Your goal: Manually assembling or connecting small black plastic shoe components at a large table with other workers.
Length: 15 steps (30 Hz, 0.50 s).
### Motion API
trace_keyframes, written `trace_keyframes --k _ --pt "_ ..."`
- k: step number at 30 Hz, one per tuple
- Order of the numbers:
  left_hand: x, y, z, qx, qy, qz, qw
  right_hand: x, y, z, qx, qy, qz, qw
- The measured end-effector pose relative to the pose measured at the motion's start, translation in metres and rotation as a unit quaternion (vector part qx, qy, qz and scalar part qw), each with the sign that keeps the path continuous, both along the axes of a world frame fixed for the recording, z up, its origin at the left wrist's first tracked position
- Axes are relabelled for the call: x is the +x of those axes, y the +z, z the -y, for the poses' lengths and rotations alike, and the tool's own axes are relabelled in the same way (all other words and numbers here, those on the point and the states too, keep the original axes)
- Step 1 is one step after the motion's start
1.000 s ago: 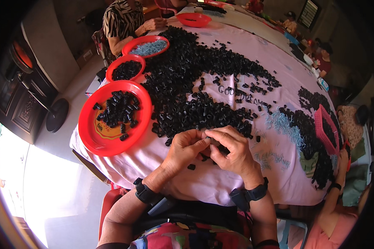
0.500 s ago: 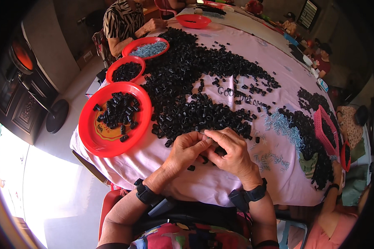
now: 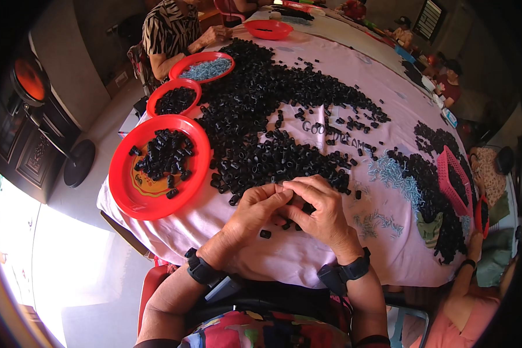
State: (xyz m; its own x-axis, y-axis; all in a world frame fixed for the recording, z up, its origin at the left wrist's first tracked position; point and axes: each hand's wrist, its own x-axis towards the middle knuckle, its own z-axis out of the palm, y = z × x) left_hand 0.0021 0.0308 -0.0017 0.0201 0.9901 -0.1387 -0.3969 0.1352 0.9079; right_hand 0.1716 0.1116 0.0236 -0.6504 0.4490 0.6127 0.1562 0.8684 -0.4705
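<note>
Black pieces [image 3: 272, 159] lie heaped beyond pinched left grip [image 3: 254, 210] and right grip [image 3: 323, 211], contents hidden.

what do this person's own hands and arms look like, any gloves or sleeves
The left hand and right hand are gloveless. Each has a chunky black wrist strap; the right one carries a boxy dark part. The forearms are bare, with dark edges, perhaps sleeves, near the bottom.

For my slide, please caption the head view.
Left hand and right hand, close together near heaped black parts on pink cloth.
</note>
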Motion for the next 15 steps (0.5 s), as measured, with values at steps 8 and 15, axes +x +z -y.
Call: trace_keyframes --k 8,15 --pt "-0.0093 0.006 0.0023 -0.059 -0.065 -0.015 0.996 0.003 -0.0036 -0.0037 0.026 -0.002 0.001 1.0" --pt "-0.0023 0.0024 0.0024 -0.053 -0.045 -0.012 0.997 0.0042 -0.0039 -0.0035 0.054 -0.01 0.022 0.998"
